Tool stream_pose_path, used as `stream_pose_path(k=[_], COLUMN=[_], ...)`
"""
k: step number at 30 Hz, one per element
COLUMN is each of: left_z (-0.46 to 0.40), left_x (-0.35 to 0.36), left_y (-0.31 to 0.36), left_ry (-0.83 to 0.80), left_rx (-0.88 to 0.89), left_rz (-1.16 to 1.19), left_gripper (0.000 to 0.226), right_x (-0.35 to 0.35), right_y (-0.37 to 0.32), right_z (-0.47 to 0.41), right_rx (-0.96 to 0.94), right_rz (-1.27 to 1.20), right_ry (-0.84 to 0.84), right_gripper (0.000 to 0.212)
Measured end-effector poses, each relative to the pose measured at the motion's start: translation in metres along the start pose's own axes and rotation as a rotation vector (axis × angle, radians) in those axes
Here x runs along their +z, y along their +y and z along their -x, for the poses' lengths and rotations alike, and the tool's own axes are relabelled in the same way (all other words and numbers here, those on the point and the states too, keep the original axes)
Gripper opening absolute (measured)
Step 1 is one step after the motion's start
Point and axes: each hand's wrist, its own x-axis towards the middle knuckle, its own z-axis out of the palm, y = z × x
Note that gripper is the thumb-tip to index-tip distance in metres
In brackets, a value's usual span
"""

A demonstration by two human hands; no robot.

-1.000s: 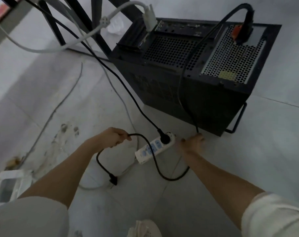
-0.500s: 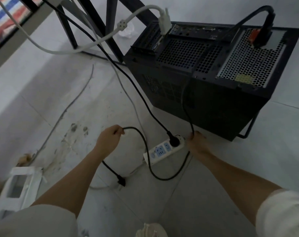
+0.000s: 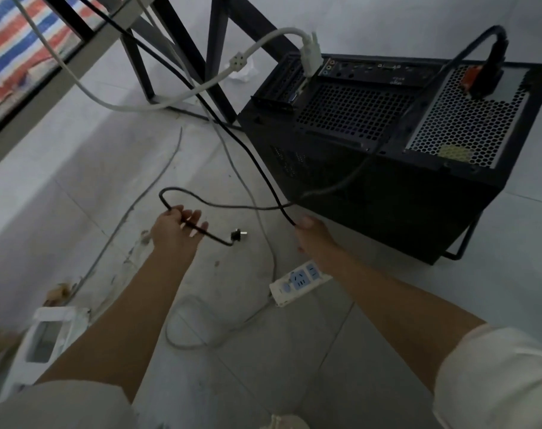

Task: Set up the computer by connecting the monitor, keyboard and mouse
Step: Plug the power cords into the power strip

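A black computer tower (image 3: 387,181) lies on the floor with its back panel up. A white monitor cable plug (image 3: 310,57) sits at its card slots, and a black power cord (image 3: 488,75) is plugged into the supply. My left hand (image 3: 175,232) holds the loose end of that cord, and its plug (image 3: 238,235) hangs just right of my fingers. My right hand (image 3: 313,239) grips the end of a second black cable (image 3: 257,162) coming down from the desk; its plug is hidden in my fist. The white power strip (image 3: 297,281) lies under my right wrist.
Black metal desk legs (image 3: 215,57) stand behind the tower. A striped tarp (image 3: 12,48) lies at top left. A white plastic object (image 3: 51,332) sits at lower left. Thin grey cables (image 3: 158,178) and the strip's white cord (image 3: 201,342) run across the tiled floor.
My left hand slid along the cord towards its plug and lifted the plug off the floor. My right hand closed on the second cable's end, and its plug is no longer seen in the strip.
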Motion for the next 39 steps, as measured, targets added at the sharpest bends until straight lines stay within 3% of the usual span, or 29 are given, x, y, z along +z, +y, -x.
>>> stream_pose_path(k=[3, 7, 10, 13, 16, 18, 21, 23, 25, 28, 30, 33, 39], left_z=[0.006, 0.012, 0.015, 0.015, 0.009, 0.002, -0.005, 0.001, 0.007, 0.016, 0.025, 0.03, 0.032], left_x=[0.006, 0.012, 0.018, 0.019, 0.012, 0.006, -0.002, -0.003, -0.002, 0.006, 0.015, 0.025, 0.036], left_y=[0.001, 0.001, 0.003, 0.007, 0.009, 0.008, -0.002, -0.014, -0.029, -0.053, -0.064, -0.074, -0.088], left_ry=[-0.185, -0.282, -0.271, -0.221, -0.144, -0.133, -0.147, -0.165, -0.216, -0.328, -0.419, -0.483, -0.444], left_rx=[-0.14, -0.234, -0.269, -0.245, -0.226, -0.279, -0.378, -0.388, -0.341, -0.212, -0.239, -0.294, -0.397], left_rz=[0.182, 0.312, 0.396, 0.461, 0.438, 0.329, -0.137, -0.41, -0.618, -0.919, -0.979, -1.018, -0.909], left_gripper=[0.03, 0.032, 0.033, 0.031, 0.03, 0.031, 0.052, 0.047, 0.037, 0.048, 0.049, 0.047, 0.015], right_x=[0.004, 0.024, 0.037, 0.038, 0.03, 0.023, 0.017, 0.015, 0.012, 0.007, 0.008, 0.011, 0.01], right_y=[0.027, 0.04, 0.048, 0.056, 0.06, 0.061, 0.053, 0.045, 0.039, 0.038, 0.041, 0.049, 0.059], right_z=[0.003, 0.014, 0.015, 0.019, 0.02, 0.017, 0.018, 0.021, 0.022, 0.025, 0.029, 0.033, 0.037], right_rx=[-0.14, -0.369, -0.328, -0.191, -0.188, -0.159, -0.094, -0.026, 0.012, -0.031, -0.078, -0.135, -0.069], right_rz=[0.271, 0.479, 0.514, 0.446, 0.573, 0.514, 0.225, 0.055, -0.067, 0.041, 0.161, 0.134, -0.073], right_ry=[-0.18, -0.291, -0.319, -0.216, -0.031, -0.026, -0.1, -0.081, -0.079, -0.158, -0.227, -0.251, -0.136], right_gripper=[0.049, 0.061, 0.042, 0.032, 0.032, 0.028, 0.032, 0.038, 0.028, 0.01, 0.008, 0.035, 0.029])
